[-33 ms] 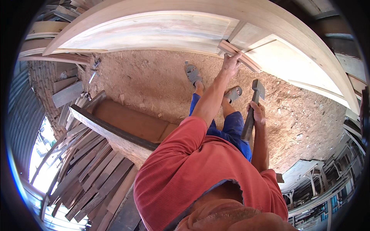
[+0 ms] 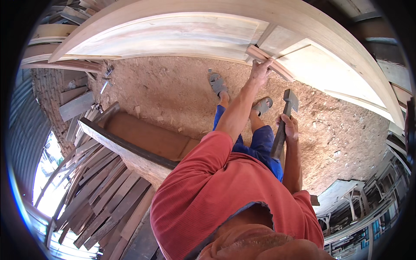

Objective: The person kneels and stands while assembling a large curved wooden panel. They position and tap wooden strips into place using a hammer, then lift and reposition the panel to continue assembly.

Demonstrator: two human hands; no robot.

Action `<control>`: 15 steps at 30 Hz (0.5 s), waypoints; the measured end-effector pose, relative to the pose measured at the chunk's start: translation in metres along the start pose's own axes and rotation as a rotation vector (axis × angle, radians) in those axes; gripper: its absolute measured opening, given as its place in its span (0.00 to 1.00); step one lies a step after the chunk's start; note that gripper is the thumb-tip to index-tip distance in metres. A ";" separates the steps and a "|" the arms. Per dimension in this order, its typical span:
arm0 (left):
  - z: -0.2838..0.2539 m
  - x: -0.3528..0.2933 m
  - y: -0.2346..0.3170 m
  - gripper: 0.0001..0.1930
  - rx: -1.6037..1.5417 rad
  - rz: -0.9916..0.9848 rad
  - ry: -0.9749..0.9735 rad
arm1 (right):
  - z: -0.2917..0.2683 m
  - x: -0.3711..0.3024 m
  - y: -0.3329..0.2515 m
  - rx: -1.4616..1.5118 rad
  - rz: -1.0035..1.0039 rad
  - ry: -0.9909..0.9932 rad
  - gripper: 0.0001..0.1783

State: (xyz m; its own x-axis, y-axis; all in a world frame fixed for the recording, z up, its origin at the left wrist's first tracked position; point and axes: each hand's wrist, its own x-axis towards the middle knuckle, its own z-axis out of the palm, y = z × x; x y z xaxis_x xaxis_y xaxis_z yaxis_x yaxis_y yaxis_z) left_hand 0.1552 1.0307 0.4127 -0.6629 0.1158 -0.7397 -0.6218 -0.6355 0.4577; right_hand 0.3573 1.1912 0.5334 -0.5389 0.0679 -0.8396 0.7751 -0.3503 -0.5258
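My left hand (image 2: pixel 261 73) reaches forward, its fingers closed on a short, grooved wooden strip (image 2: pixel 281 70). That strip lies slantwise at the near edge of a large pale wooden door (image 2: pixel 186 32) with framed panels, next to a crosspiece. Lower and to the right, my right hand (image 2: pixel 289 126) is wrapped around the dark handle of a hammer (image 2: pixel 293 100). The hammer's broad grey head points away from me, apart from the door. The far ends of the left fingers are partly hidden by the strip.
Sawdust and chips cover the ground (image 2: pixel 173 86) around my sandalled feet. A long wooden trough-like box (image 2: pixel 143 134) stands at my left, above a heap of loose boards (image 2: pixel 104 195). A clamp-like metal tool (image 2: pixel 106 79) lies farther left. Stacked timber (image 2: pixel 368 203) is at the lower right.
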 end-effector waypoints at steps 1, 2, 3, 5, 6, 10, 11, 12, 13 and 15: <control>-0.001 0.000 0.000 0.29 -0.026 -0.008 -0.003 | 0.001 -0.001 -0.001 0.072 -0.006 -0.063 0.16; -0.002 0.001 0.000 0.28 -0.051 -0.017 -0.007 | 0.002 -0.002 -0.002 0.040 -0.023 0.010 0.16; -0.003 0.001 0.001 0.27 -0.044 -0.019 -0.008 | 0.003 -0.002 -0.003 0.011 -0.023 0.003 0.16; -0.003 0.003 0.004 0.27 -0.029 -0.063 0.015 | 0.003 -0.002 -0.007 -0.040 -0.014 0.022 0.16; -0.002 0.008 0.008 0.27 -0.023 -0.016 -0.032 | 0.002 -0.001 -0.009 -0.056 -0.016 0.047 0.15; 0.003 0.005 0.013 0.27 -0.007 -0.016 -0.009 | 0.000 0.002 -0.017 -0.089 0.001 0.158 0.14; 0.005 0.004 0.014 0.27 -0.009 -0.028 0.006 | 0.000 0.002 -0.018 -0.061 0.019 0.158 0.14; 0.007 0.001 0.015 0.27 0.019 -0.018 -0.005 | 0.000 0.002 -0.020 -0.040 -0.040 0.121 0.14; 0.008 -0.001 0.016 0.27 0.046 -0.017 -0.012 | 0.000 0.003 -0.021 -0.040 -0.058 0.120 0.14; 0.011 -0.006 0.018 0.28 0.048 -0.027 -0.002 | 0.001 0.002 -0.024 -0.049 -0.066 0.120 0.14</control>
State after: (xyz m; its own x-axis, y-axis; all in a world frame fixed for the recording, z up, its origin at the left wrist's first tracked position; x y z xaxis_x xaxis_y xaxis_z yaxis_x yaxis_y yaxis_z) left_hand 0.1437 1.0273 0.4308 -0.6466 0.1342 -0.7509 -0.6588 -0.5946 0.4610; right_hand 0.3374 1.1986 0.5446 -0.5481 0.2020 -0.8117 0.7558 -0.2960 -0.5841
